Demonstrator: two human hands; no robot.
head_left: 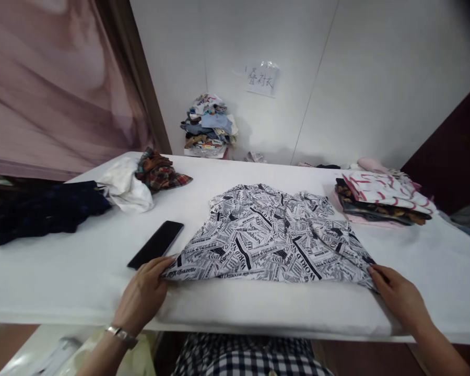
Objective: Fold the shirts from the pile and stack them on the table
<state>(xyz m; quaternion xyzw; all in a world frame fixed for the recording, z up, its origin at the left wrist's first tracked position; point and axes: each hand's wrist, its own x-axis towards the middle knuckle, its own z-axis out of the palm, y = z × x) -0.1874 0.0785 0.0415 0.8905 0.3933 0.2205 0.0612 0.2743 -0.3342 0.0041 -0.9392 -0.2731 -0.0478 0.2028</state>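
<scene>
Head view, near to far. At the near edge of the white table (62, 292), the left hand (143, 297) pinches the near left corner of a black-and-white newsprint-patterned shirt (270, 240), fingers curled over the hem; a watch band (121, 336) circles that wrist. The right hand (399, 295) pinches the near right corner in the same way, fingertips on the cloth. The shirt lies spread flat at the middle of the table, hem along the near edge, upper part still rumpled toward the far side. Judged from this layout, the garment is laid out and its hem squared, but no fold is yet made.

Just left of the shirt, touching or nearly touching its corner, lies a dark phone (156, 244), close enough to obstruct a fold on that side. At the left edge rest a dark garment (39, 211), a white cloth (125, 188) and a plaid garment (159, 171), unfolded. At the right edge sits a stack of folded garments (379, 201). Against the far wall stands a tall pile of clothes (209, 125) below a paper sign (262, 79).
</scene>
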